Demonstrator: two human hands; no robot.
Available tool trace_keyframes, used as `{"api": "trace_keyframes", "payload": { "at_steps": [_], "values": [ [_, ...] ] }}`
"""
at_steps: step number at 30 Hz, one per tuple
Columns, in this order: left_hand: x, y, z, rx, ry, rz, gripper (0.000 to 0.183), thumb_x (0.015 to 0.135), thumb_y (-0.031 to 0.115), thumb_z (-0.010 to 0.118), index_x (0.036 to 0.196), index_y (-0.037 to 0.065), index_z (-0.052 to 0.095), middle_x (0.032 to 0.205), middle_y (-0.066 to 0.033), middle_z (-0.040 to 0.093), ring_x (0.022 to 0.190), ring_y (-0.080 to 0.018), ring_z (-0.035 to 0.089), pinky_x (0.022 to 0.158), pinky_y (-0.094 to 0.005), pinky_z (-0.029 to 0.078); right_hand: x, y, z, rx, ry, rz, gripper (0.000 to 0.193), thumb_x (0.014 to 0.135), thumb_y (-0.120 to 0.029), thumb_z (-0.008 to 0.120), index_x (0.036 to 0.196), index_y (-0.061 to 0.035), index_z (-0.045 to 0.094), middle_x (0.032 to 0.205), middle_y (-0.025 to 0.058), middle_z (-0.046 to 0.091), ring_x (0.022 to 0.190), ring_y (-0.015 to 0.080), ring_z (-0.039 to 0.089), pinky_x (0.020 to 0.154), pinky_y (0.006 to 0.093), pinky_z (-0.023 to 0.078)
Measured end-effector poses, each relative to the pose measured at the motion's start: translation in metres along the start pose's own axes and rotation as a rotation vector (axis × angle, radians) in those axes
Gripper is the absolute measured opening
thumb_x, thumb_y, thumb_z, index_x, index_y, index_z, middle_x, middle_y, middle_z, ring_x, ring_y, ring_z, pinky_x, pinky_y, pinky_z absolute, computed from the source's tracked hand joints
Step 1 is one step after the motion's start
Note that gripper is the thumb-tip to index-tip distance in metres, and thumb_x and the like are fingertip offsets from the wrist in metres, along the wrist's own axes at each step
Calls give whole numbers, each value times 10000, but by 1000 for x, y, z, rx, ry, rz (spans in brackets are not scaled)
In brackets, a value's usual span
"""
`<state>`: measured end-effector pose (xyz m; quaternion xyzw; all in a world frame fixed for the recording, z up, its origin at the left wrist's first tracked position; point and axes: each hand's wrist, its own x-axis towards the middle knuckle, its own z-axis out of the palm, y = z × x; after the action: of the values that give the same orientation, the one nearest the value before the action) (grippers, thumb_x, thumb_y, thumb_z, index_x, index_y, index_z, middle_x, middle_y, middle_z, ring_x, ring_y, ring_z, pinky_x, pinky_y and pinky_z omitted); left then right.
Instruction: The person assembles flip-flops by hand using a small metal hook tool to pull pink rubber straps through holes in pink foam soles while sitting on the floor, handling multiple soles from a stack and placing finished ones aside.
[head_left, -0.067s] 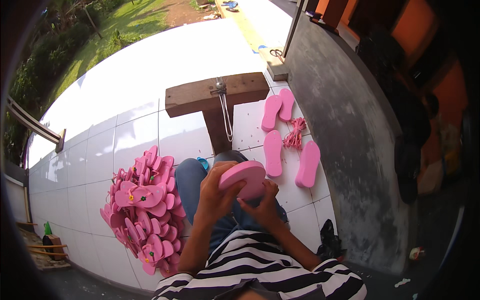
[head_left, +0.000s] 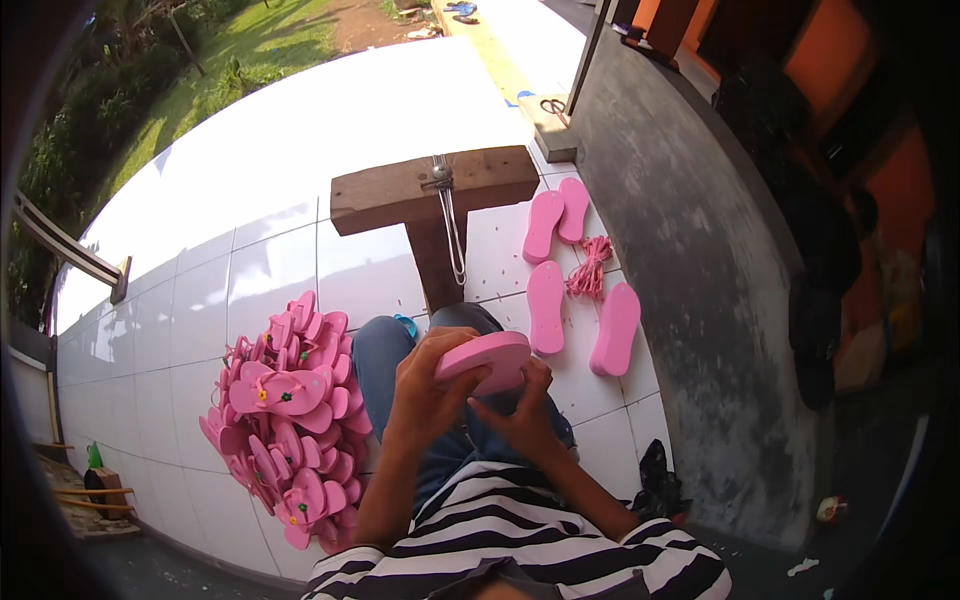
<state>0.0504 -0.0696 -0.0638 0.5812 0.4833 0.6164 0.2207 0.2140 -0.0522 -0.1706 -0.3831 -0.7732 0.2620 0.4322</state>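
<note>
Above my lap, my left hand (head_left: pixel 432 385) grips a pink flip-flop sole (head_left: pixel 490 362), thumb on the near face and fingers over the far edge. The sole is tilted, and no strap shows on it. Curled fingers of my right hand (head_left: pixel 528 405) hold its right edge, while the thumb points left just under it. Left of my legs lies a heap of pink flip-flops (head_left: pixel 285 395), some with small flowers on their straps. Pink soles (head_left: pixel 545 308) lie on the tiles to the right, around a tied bundle of pink straps (head_left: pixel 591 268).
A wooden T-shaped stand (head_left: pixel 435 190) rises ahead of my knees, with a metal wire tool (head_left: pixel 447 205) hanging over it. Along the right runs a grey wall (head_left: pixel 690 250). Scissors (head_left: pixel 554 108) rest on a ledge by the post. A black bag (head_left: pixel 657 480) lies near the wall.
The sole has tipped so its face looks narrower. My right thumb has shifted slightly left and away from the sole's face.
</note>
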Motion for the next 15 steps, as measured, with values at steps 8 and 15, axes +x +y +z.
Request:
{"api": "trace_keyframes", "payload": {
  "at_steps": [8,15],
  "values": [
    [30,-9,-28,154,-47,360,320,679,22,774,970,110,672,964,-80,672,917,-252,592,801,-359,487,94,-47,-28,280,23,-314,324,925,-146,651,1212,-58,526,1200,164,608,1113,339,592,990,464,454],
    [43,-17,-24,132,130,414,333,696,44,770,980,141,625,954,-59,625,856,-236,504,737,-345,422,135,-60,-39,267,-25,-419,280,907,-107,662,1163,-56,560,1137,134,638,1060,331,618,920,440,512]
  ]
}}
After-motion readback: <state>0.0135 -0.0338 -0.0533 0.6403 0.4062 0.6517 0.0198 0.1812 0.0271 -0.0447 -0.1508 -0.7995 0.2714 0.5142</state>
